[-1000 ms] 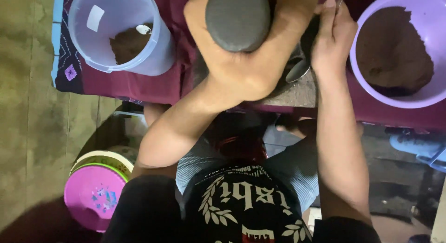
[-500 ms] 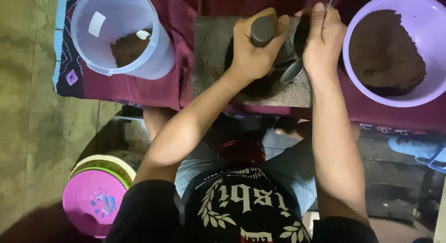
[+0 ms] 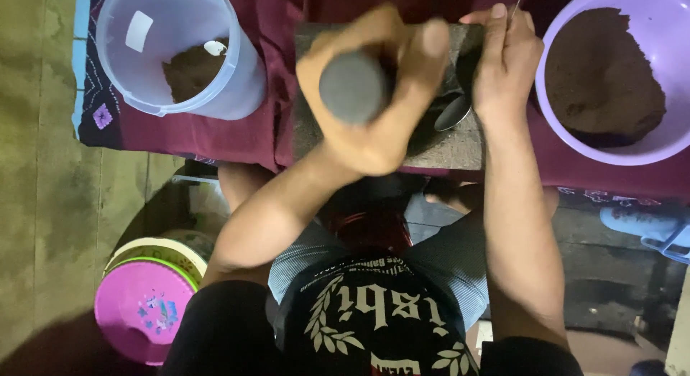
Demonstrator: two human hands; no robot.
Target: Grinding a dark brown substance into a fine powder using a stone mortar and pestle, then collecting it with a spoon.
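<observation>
My left hand [image 3: 381,124] is closed around a grey stone pestle [image 3: 353,87], lifted off a flat stone slab [image 3: 460,152] and blurred by motion. My right hand [image 3: 504,63] rests on the slab's right part and grips a metal spoon [image 3: 453,112]. The spoon's bowl points toward the dark patch under the pestle, and its thin handle sticks out past my fingers. A purple bowl [image 3: 665,152] of brown powder [image 3: 600,74] stands just right of my right hand. A clear plastic bucket [image 3: 237,89] holding some brown powder [image 3: 188,67] stands to the left.
A maroon cloth [image 3: 215,139] covers the low table under the slab, bowl and bucket. On the floor at lower left sits a stack of round pink and cream lids [image 3: 140,311]. A light blue plastic item [image 3: 650,229] lies at right, below the table edge.
The pestle was raised toward the camera, came down onto the slab half a second ago, and is now lifted again. My right hand has stayed on the spoon.
</observation>
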